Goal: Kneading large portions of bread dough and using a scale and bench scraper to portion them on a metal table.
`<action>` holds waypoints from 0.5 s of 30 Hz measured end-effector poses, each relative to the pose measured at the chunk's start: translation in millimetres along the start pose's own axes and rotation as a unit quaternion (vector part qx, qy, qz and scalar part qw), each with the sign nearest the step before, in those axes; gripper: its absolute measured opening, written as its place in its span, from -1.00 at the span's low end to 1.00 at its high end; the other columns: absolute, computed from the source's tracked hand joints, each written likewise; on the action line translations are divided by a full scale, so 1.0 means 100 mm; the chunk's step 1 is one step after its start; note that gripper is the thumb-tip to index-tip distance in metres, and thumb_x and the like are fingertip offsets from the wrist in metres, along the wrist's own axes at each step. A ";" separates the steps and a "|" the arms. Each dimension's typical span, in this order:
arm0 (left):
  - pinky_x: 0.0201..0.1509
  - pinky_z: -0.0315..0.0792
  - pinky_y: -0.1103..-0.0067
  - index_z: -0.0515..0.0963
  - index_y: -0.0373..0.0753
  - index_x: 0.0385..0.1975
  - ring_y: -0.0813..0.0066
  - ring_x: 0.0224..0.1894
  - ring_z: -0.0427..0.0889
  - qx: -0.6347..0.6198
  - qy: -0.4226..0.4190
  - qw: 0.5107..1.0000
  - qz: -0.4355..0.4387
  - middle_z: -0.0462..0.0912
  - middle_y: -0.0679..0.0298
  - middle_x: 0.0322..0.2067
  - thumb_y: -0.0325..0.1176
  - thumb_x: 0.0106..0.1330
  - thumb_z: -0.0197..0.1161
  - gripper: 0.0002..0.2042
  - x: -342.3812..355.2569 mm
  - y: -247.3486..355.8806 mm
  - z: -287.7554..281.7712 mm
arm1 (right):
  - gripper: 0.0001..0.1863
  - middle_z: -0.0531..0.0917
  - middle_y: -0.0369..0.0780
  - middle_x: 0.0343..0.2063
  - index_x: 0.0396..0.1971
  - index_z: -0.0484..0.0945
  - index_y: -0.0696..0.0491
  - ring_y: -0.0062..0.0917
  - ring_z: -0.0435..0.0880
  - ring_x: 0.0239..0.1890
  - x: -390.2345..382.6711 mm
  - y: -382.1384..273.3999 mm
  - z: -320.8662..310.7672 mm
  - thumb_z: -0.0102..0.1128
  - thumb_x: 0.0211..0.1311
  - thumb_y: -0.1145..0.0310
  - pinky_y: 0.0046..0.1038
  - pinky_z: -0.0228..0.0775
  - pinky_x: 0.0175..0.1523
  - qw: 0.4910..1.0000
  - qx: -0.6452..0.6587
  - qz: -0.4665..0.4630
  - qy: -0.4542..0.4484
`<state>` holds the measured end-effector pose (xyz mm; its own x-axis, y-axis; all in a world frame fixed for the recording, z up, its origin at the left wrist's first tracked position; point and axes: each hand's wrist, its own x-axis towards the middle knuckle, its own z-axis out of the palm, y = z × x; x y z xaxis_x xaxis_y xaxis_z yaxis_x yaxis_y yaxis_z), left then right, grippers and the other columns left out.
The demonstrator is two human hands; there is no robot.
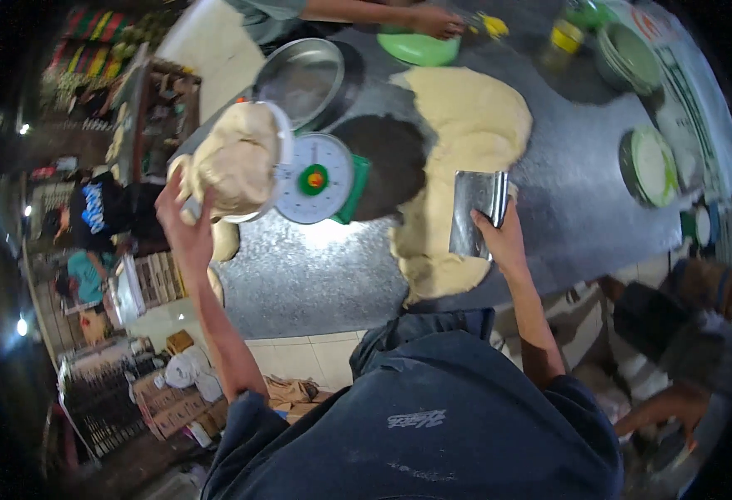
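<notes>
Dough mass (458, 158) sprawls along the grey metal table (583, 200), a long pale slab running from near the person's body up toward the far edge. Kitchen scale (320, 179) with white dial and green base sits just left of it, a dark round patch (387, 167) between the two. Behind the scale: empty steel bowl (299, 79). Far side: another person's hand (433, 21) at a green bowl (420, 50). Right end of table: stacked plates (649, 167) and a yellow-lidded jar (562, 42). Left hand (184, 221) is raised, forearm angled up from lower centre, fingers clenched on the lower edge of a dough lump (237, 158) that rests on the scale's white pan (278, 158). Right hand (503, 237) is extended forward, gripping the bottom edge of a steel bench scraper (478, 212) held upright, blade on the dough mass's near section.
</notes>
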<state>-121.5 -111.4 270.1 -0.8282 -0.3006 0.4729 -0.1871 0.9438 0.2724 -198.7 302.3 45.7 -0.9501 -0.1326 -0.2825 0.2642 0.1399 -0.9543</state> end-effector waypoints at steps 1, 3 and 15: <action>0.20 0.23 0.35 0.34 -0.21 0.19 0.17 0.12 0.35 0.003 -0.058 0.998 0.029 0.40 0.08 0.09 -0.27 0.13 0.40 -0.39 0.18 -0.01 0.03 | -0.53 0.58 -0.09 -0.24 -0.03 0.35 0.16 -0.33 0.60 -0.16 0.06 -0.15 0.13 0.31 0.07 0.37 -0.37 0.39 -0.04 0.999 0.001 -0.045 -0.016; 0.19 0.23 0.34 0.33 -0.18 0.20 0.10 0.13 0.35 0.019 -0.131 0.982 0.132 0.41 0.09 0.08 -0.28 0.05 0.42 -0.34 0.42 -0.05 -0.03 | -0.48 0.60 -0.05 -0.19 0.00 0.34 0.15 -0.28 0.61 -0.10 0.14 -0.53 0.54 0.31 0.08 0.30 -0.31 0.40 -0.01 0.986 -0.009 -0.145 -0.083; 0.00 0.38 0.40 0.54 -0.26 -0.19 0.17 -0.12 0.46 -0.055 -0.165 0.970 0.168 0.52 0.21 -0.23 -0.61 0.07 0.20 -0.72 0.43 -0.18 -0.28 | -0.42 0.58 0.15 -0.24 0.04 0.21 0.22 0.04 0.56 -0.13 0.01 -2.04 2.61 0.22 0.07 0.33 -0.14 0.37 -0.05 0.976 -0.010 -0.188 -0.108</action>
<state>-139.0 -145.5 309.4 -0.9599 0.0991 0.2621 0.1655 0.9553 0.2451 -210.0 17.8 214.2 -0.9218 -0.3810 0.0715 -0.1017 0.0596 -0.9930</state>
